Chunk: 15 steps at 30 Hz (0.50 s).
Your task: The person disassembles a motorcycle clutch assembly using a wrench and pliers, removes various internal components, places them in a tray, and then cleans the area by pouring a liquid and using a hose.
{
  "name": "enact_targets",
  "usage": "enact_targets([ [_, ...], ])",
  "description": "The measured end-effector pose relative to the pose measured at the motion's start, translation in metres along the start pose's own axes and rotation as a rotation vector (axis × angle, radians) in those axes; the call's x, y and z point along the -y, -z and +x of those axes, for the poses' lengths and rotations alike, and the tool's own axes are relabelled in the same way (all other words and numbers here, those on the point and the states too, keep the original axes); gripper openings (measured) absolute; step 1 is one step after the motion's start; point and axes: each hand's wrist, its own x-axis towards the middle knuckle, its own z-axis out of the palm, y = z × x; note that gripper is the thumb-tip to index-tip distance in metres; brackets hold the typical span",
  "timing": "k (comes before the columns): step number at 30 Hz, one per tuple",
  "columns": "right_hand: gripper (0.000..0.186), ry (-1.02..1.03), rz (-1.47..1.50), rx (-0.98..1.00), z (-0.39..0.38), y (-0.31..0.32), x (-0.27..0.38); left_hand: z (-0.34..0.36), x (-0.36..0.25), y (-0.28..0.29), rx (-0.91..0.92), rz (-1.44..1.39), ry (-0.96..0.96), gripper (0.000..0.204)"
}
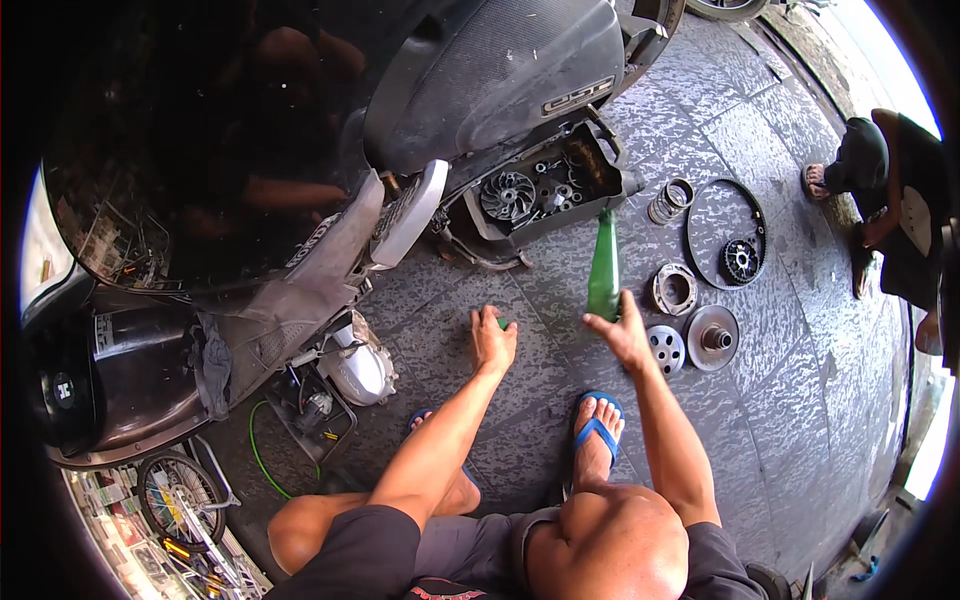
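My right hand [624, 335] is wrapped round the lower part of a green glass bottle [604, 262], its neck pointing away from me. The bottle's neck end lies in front of the near edge of an opened scooter drive housing [520, 230]; I cannot tell whether they touch. Inside that housing a finned fan wheel [508, 196] shows, with several small metal parts beside it. My left hand [493, 343] is closed over the floor in front of the housing. A small green thing [503, 323] shows at its fingertips, too small to name.
A dark scooter [470, 75] fills the upper left. Right of the bottle lie a drive belt [690, 245], a spring [670, 202], a metal ring [674, 290], a holed disc [665, 350] and a round clutch plate [727, 350]. A silver cover [360, 370] lies left. Another person [890, 200] crouches at far right.
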Motion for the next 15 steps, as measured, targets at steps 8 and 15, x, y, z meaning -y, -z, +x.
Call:
enact_targets([
  [8,0.066,0.421,-0.334,-0.196,0.029,-0.052,-0.043,-0.008,0.01,0.007,0.106,0.097,-0.079,0.044],
  [15,0.049,0.333,-0.23,-0.134,0.042,-0.051,-0.068,-0.037,0.021,0.091,0.558,0.329,-0.78,0.042],
])
